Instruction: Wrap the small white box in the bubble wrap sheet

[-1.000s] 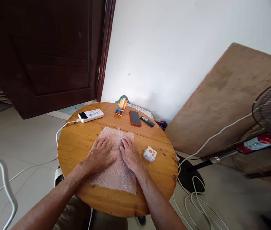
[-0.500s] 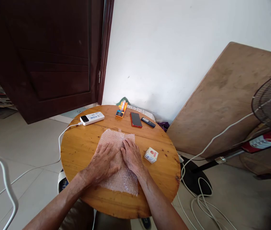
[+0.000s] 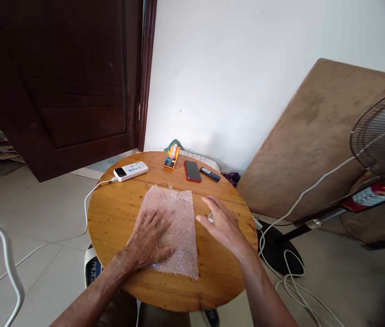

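A sheet of bubble wrap (image 3: 179, 227) lies flat on the round wooden table (image 3: 111, 209). My left hand (image 3: 150, 238) rests on its left part, palm down with the fingers spread. To the right of the sheet, my right hand (image 3: 222, 222) is over the small white box (image 3: 210, 217), thumb and fingers apart on either side of it. Most of the box is hidden behind that hand, and whether the fingers touch it does not show.
Along the table's far side are a white power bank (image 3: 131, 171) with a cable, an orange tape dispenser (image 3: 172, 157), a red-edged phone (image 3: 192, 171) and a dark handheld device (image 3: 209, 173). A standing fan (image 3: 383, 136) is at the right, a dark door (image 3: 86, 91) at the left.
My right hand has left the bubble wrap and moved right to the small box, now largely covering it. My left hand stays on the sheet. The view has shifted slightly.
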